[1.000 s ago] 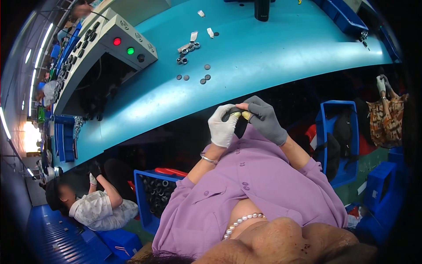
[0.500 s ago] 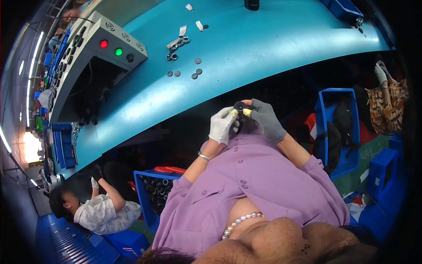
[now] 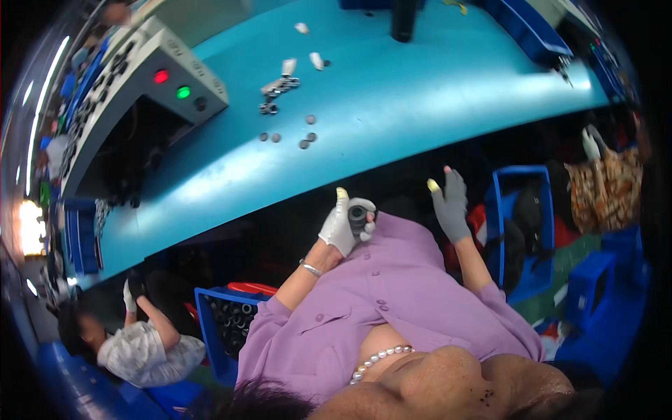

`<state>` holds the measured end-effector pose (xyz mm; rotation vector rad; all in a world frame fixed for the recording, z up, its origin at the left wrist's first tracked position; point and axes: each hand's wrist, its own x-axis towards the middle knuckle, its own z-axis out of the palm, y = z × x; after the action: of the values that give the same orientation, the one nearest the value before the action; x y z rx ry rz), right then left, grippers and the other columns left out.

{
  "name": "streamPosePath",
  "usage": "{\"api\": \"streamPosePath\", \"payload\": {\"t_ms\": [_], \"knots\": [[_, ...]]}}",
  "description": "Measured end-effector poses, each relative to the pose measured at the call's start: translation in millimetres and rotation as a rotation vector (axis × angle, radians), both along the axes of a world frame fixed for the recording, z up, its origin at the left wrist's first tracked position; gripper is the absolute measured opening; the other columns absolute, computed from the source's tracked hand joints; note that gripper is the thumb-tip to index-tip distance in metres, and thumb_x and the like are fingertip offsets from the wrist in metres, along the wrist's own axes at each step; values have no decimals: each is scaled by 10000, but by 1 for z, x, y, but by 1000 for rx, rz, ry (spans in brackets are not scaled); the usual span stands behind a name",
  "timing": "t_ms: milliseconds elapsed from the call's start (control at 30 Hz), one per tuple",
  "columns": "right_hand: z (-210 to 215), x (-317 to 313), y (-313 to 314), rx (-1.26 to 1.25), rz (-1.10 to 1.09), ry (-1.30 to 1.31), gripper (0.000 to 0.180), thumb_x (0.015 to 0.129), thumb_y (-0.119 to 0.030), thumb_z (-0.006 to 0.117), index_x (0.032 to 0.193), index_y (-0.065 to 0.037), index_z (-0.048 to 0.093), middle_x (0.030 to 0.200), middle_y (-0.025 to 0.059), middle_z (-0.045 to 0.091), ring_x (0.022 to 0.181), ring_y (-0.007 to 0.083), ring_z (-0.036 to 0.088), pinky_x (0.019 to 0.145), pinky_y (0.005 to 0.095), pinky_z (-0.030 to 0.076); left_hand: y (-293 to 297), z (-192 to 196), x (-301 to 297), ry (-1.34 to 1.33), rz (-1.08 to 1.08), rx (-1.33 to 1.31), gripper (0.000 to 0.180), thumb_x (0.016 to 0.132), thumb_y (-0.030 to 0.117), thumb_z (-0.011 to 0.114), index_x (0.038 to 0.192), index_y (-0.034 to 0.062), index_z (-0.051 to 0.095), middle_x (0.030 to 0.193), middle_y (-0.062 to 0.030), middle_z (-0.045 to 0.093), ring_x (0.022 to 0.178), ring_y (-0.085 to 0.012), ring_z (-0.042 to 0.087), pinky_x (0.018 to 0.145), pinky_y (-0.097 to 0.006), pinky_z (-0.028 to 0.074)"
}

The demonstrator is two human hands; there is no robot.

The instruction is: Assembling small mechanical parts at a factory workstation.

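1. Left hand [image 3: 341, 229], white glove: fingers curl around a black ring [image 3: 358, 220] at the palm, thumb raised. The ring is in front of the lap, below the table edge; the fingers cover part of it, so whether a second piece lies behind it cannot be told.
2. Right hand [image 3: 451, 208], grey glove: held apart from the ring, fingers extended, thumb spread away, near a blue crate [image 3: 494, 238].
3. Cut off or obscured: a dark bottle [image 3: 402, 22] runs out at the upper edge; the space under the table is mostly black.
4. Markings: round marks on the grey box [image 3: 150, 94] are blurred — beyond reading.
5. Surface: the blue-green table [image 3: 371, 126] is glossy, with dark discs [image 3: 311, 120], shiny metal parts [image 3: 283, 85] and white scraps [image 3: 288, 67].
6. Room: co-workers sit at left [image 3: 150, 353] and right [image 3: 603, 192] — strip lights [image 3: 51, 87] at far left.
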<state>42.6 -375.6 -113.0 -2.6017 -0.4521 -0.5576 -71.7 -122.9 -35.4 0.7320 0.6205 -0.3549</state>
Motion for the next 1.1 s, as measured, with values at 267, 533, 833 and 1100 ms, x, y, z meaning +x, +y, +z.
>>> {"api": "streamPosePath", "payload": {"t_ms": [267,533,833,1100], "knots": [[147,39,154,448,804,137,193,913,5,582,1085,-12,668,959,134,648,831,290,654,714,354,499,26,17,-31,-442,140,-156,552,932,355,647,1338,2,528,1122,-126,572,923,-278,600,729,-413,513],[114,106,326,53,803,-22,262,864,-164,640,1103,-55,641,1058,167,652,1005,358,654,828,470,537,48,36,-23,-634,389,201,740,851,347,818,1394,-10,464,1135,-85,551,915,-203,591,711,-324,503],[120,106,271,14,767,269,260,890,-136,630,1137,-67,672,1041,117,646,920,271,646,817,384,517,58,28,-21,-646,488,48,657,830,217,836,1360,-2,516,1222,-125,591,916,-224,617,708,-295,498],[148,40,162,1026,812,1017,271,970,-49,583,1220,31,648,1104,55,662,989,116,614,901,286,493,44,33,-6,-601,431,115,666,838,205,832,1378,-5,504,1191,-131,612,941,-220,636,729,-298,517]]}}
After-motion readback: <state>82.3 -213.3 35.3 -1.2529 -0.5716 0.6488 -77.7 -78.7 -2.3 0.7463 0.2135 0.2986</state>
